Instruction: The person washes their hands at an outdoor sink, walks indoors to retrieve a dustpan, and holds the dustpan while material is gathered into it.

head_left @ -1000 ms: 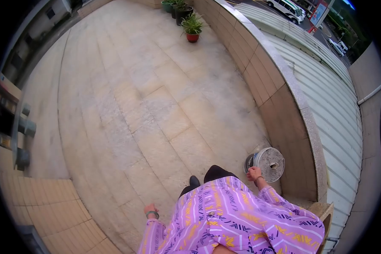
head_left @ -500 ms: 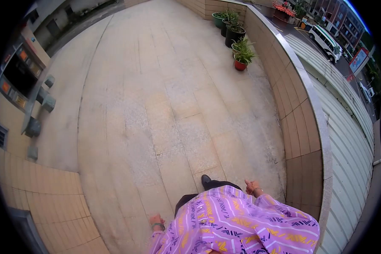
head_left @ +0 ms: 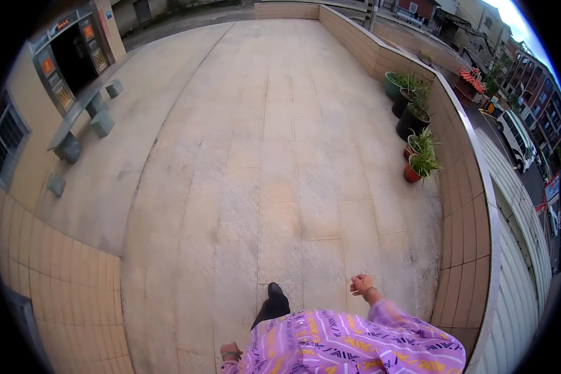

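Note:
My right hand (head_left: 361, 285) is held out ahead of me at the right, above the paving. Its fingers are curled in, and nothing shows in them. Low in the view, my left hand (head_left: 229, 350) hangs at my side with a dark band on the wrist. It looks closed, with no object visible in it. I wear a purple patterned shirt (head_left: 343, 343). One black shoe (head_left: 274, 289) is stepping forward on the stone floor (head_left: 237, 218); the other foot is hidden.
Potted plants (head_left: 422, 163) line the tiled parapet wall (head_left: 464, 218) on my right. Beyond it are a corrugated roof (head_left: 517, 249) and a parked bus (head_left: 516, 140). At the left stand a stone bench (head_left: 68, 124), stone stools (head_left: 102, 124) and a doorway (head_left: 73, 59).
The view has tilted up and turned right-to-left, showing more of the far wall. The plants are nearer, my other foot is in front, and my right hand has swung forward.

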`<state>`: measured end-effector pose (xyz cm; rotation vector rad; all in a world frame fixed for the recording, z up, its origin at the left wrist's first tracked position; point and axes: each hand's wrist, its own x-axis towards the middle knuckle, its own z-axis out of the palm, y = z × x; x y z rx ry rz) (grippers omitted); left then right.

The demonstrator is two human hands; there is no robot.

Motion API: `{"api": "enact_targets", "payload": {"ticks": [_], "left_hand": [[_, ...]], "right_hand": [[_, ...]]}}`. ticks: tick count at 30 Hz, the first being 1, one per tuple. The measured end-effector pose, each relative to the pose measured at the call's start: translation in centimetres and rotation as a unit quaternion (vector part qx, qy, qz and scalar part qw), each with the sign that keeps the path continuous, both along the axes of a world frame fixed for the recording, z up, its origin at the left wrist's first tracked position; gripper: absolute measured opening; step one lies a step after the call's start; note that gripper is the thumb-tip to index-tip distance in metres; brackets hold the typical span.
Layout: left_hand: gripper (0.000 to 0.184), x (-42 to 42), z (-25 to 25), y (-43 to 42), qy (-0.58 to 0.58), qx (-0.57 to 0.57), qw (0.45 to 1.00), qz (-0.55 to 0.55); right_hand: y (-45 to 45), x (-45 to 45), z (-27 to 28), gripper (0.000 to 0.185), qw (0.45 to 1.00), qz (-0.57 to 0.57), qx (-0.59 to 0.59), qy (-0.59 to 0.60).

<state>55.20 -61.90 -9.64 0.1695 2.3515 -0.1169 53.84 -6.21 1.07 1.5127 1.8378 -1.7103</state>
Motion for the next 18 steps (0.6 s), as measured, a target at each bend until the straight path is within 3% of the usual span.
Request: {"api": "enact_targets", "payload": {"ticks": [1, 2, 3, 5, 8, 10, 11, 13, 15, 16, 17, 18], "left_hand": [[0.022, -6.5, 4.8, 2.4, 0.033, 0.002, 0.999, 0.021], [0.023, -11.5, 4.8, 3.3, 0.06, 0.14, 0.927, 0.343], [0.024, -16.1, 5.6, 4.2, 0.076, 0.259, 0.735, 0.622], [0.026, -24.9, 8.0, 5.7, 0.194, 0.308, 0.764, 0.532], [0.025, -36.8, 7.3, 6.1, 0.202, 0.271, 0.803, 0.491], [0.023, -43.6, 6.4, 7.2, 0.357, 0.248, 0.836, 0.336], [0.023, -47.0, 4.8, 7.5, 0.361, 0.249, 0.831, 0.342], [0.02, -50.7, 0.7, 7.2, 0.337, 0.285, 0.811, 0.384], [0.017, -53.4, 7.0, 10.8, 0.202, 0.326, 0.751, 0.537], [0.015, -53.9, 3.8, 9.7, 0.138, 0.32, 0.737, 0.58], [0.016, -54.3, 3.6, 9.4, 0.072, 0.323, 0.724, 0.605], [0.015, -54.9, 6.5, 11.0, 0.066, 0.305, 0.682, 0.662]], "right_hand": [[-0.8, -2.0, -0.5, 0.023, 0.999, 0.004, -0.029, -0.039], [-1.3, -4.3, -0.9, 0.023, 0.995, 0.008, -0.057, -0.077], [-2.0, -6.5, -0.4, 0.022, 0.995, 0.019, -0.06, -0.077], [-2.9, -10.4, 0.7, 0.021, 0.994, 0.039, -0.066, -0.08], [-2.4, -16.3, 0.4, 0.018, 0.991, 0.084, -0.045, -0.096], [-1.0, -20.2, -0.9, 0.017, 0.986, 0.086, -0.039, -0.135], [0.3, -21.8, -2.7, 0.016, 0.976, 0.193, 0.024, -0.095], [4.0, -23.9, -7.5, 0.014, 0.948, 0.302, 0.08, -0.066], [7.7, -30.3, -11.7, 0.02, 0.803, 0.55, 0.188, -0.133], [7.4, -34.2, -11.5, 0.02, 0.804, 0.552, 0.185, -0.123], [6.9, -38.3, -11.3, 0.02, 0.867, 0.465, 0.136, -0.119], [6.7, -42.7, -10.0, 0.02, 0.917, 0.372, 0.086, -0.117]]}}
